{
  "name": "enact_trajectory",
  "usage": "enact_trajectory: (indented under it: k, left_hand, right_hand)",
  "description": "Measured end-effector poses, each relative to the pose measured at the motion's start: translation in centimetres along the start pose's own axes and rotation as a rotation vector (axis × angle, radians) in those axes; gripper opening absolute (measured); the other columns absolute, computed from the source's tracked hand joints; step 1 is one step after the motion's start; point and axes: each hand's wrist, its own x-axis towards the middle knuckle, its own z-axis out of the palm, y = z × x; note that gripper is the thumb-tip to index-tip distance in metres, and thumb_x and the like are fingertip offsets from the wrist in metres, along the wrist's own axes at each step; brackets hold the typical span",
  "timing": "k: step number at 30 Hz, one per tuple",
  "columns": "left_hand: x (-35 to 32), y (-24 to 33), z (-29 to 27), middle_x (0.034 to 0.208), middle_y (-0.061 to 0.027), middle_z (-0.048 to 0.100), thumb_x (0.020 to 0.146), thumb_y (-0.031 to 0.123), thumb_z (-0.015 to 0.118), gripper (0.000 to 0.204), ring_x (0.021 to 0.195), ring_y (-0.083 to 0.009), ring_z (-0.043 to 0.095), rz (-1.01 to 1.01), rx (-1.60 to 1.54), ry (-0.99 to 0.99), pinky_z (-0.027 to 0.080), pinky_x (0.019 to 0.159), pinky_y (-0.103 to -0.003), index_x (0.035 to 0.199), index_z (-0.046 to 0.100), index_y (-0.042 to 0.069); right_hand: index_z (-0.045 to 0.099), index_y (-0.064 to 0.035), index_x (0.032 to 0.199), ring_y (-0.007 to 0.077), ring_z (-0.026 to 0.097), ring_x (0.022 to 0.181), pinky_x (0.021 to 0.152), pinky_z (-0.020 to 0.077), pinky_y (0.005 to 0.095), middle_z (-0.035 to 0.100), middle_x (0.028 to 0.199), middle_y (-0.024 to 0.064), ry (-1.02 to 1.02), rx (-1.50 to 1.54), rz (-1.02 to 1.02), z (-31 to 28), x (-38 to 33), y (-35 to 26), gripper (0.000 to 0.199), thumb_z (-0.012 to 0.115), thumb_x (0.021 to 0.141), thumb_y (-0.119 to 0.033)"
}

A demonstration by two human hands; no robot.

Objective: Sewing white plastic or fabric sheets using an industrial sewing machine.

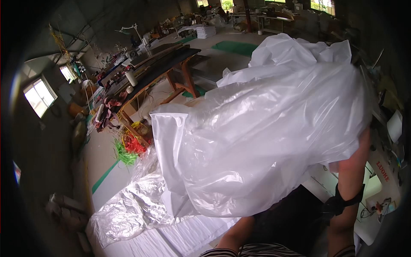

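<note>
A large, translucent white plastic bag (265, 124) billows up before me and fills the middle of the head view. My right forearm (351, 180), with a dark band round the wrist, rises at the right and passes behind the plastic. The plastic hides the fingers of my right hand. From the lower edge my left forearm (237, 233) reaches under the bag's near side, and that hand is hidden too. Crumpled clear plastic film (132, 205) lies on white folded fabric (188, 235) at the lower left, next to the bag.
A white sewing machine (379, 171) stands close at my right. Beyond the bag at the left is a long wooden workbench (160, 70) with cloth and a thread cone (131, 78). Green and red strings (128, 150) hang near its end. A green mat (233, 48) lies farther off.
</note>
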Motion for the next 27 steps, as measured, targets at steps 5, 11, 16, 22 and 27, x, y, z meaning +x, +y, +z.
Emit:
enact_trajectory:
  k: [5,11,16,22,27]
  left_hand:
    - [-0.2,4.0,-1.5,0.143,-0.0108,0.054,0.091,0.007,0.062,0.058,0.130,-0.0201,0.054,0.120,-0.038,0.061,0.046,0.103,-0.034,0.147,0.046,0.004]
    - [-0.6,9.2,-3.0,0.141,-0.0111,0.055,0.092,0.008,0.062,0.055,0.128,-0.0208,0.055,0.262,0.004,0.102,0.047,0.102,-0.034,0.145,0.047,0.004]
    - [-2.7,15.4,-6.5,0.139,-0.0115,0.056,0.093,0.008,0.061,0.053,0.126,-0.0214,0.056,0.428,0.158,0.175,0.048,0.102,-0.034,0.144,0.047,0.004]
    - [-11.1,23.6,-12.9,0.137,-0.0118,0.058,0.095,0.009,0.061,0.050,0.124,-0.0220,0.058,0.672,0.485,0.440,0.049,0.101,-0.034,0.143,0.048,0.004]
    - [-19.2,30.2,-13.3,0.135,-0.0122,0.059,0.095,0.009,0.060,0.048,0.122,-0.0226,0.059,0.898,0.778,0.674,0.050,0.100,-0.034,0.142,0.049,0.004]
  right_hand:
    - [0.043,-0.0064,0.149,0.0219,0.055,0.126,0.106,0.0458,0.0384,0.052,0.143,0.0065,-0.060,-0.074,-0.166,0.5,4.2,-5.7,0.052,0.050,0.104,-0.032]
    - [0.040,-0.0071,0.150,0.0211,0.056,0.124,0.105,0.0458,0.0369,0.053,0.142,0.0062,0.078,-0.209,-0.326,-2.1,8.3,-10.6,0.054,0.051,0.104,-0.032]
    - [0.037,-0.0076,0.152,0.0205,0.056,0.122,0.104,0.0458,0.0355,0.053,0.140,0.0059,0.239,-0.348,-0.379,-3.5,8.5,-10.0,0.056,0.052,0.104,-0.032]
    - [0.034,-0.0083,0.153,0.0197,0.056,0.120,0.103,0.0458,0.0340,0.054,0.138,0.0055,0.314,-0.578,-0.042,-7.0,5.8,4.4,0.059,0.053,0.103,-0.033]
    - [0.050,-0.0049,0.142,0.0270,0.063,0.111,0.097,0.0488,0.0386,0.065,0.127,0.0192,-0.724,-1.146,0.664,-7.6,-6.8,21.5,0.050,0.059,0.101,-0.031]
